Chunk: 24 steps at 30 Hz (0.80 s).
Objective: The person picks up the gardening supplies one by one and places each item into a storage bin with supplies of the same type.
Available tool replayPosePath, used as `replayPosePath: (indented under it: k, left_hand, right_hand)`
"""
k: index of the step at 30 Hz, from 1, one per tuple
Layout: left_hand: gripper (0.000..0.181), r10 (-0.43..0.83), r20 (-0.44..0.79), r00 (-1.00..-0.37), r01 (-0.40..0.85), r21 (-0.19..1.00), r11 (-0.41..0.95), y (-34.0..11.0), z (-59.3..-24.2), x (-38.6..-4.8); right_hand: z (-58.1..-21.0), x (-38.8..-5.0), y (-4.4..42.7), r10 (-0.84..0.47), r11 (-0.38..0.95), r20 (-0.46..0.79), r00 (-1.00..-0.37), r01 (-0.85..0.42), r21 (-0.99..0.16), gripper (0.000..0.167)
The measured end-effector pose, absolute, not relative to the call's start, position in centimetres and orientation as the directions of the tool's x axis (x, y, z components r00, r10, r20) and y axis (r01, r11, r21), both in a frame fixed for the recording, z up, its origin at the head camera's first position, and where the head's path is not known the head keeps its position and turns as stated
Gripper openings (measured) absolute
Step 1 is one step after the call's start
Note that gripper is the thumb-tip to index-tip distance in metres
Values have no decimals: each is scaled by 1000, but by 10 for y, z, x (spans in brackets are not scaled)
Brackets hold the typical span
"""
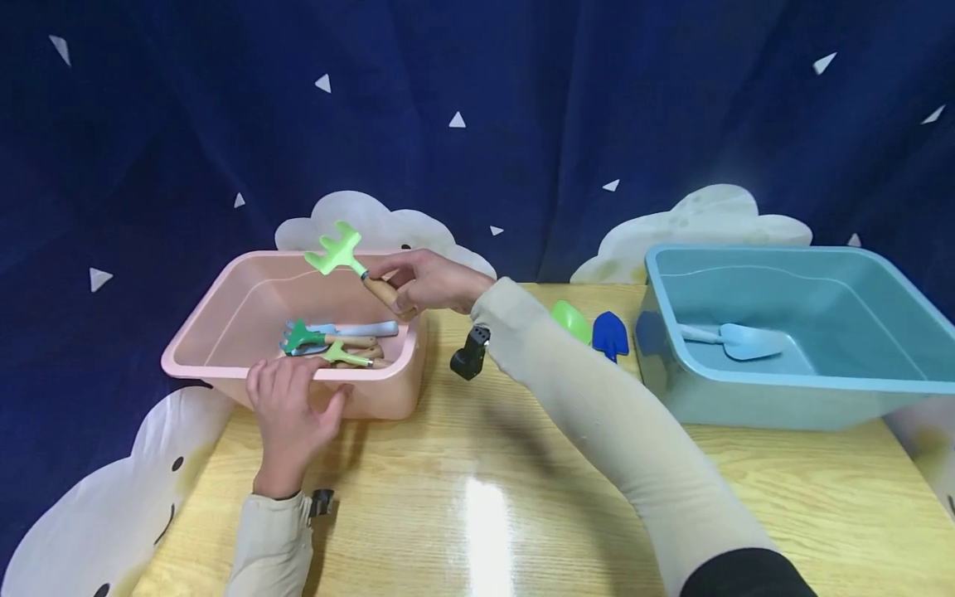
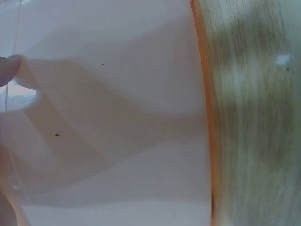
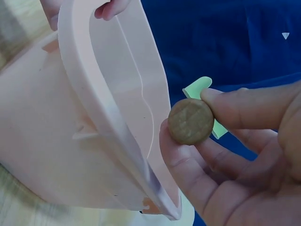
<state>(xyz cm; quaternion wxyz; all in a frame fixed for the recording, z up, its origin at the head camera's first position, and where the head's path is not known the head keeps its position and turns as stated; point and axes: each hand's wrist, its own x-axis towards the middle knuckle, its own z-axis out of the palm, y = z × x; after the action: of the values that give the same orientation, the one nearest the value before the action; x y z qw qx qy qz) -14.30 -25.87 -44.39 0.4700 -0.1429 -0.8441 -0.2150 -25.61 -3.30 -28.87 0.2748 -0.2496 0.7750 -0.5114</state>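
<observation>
My right hand [image 1: 440,282] pinches the wooden handle of a light green toy hand rake [image 1: 337,251], raised above the right end of a pink tub [image 1: 197,332]. The right wrist view shows the handle's round butt [image 3: 191,121] between thumb and fingers. My left hand [image 1: 291,414] grips the tub's near rim, its fingers over the edge and thumb outside. Inside lie a dark green rake [image 1: 300,336], another light green rake [image 1: 339,354] and a light blue-handled tool [image 1: 373,329], overlapping. The left wrist view mostly shows the tub's wall [image 2: 117,155].
At the right stands a blue tub [image 1: 746,402] with a light blue trowel [image 1: 749,342] in it. Between the tubs, a blue shovel [image 1: 610,333] and a light green piece [image 1: 570,320] lie on the wooden table [image 1: 418,506], partly behind my right sleeve. A dark curtain [image 1: 522,99] hangs behind.
</observation>
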Motion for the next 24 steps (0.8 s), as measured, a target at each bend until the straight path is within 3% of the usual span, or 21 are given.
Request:
replayPosePath:
  k: [24]
  left_hand:
    - [41, 43, 863, -503, 452, 220, 864, -259, -444, -144]
  right_hand:
    - [-294, -260, -49, -662, 414, -207, -720, -121, -902, 61]
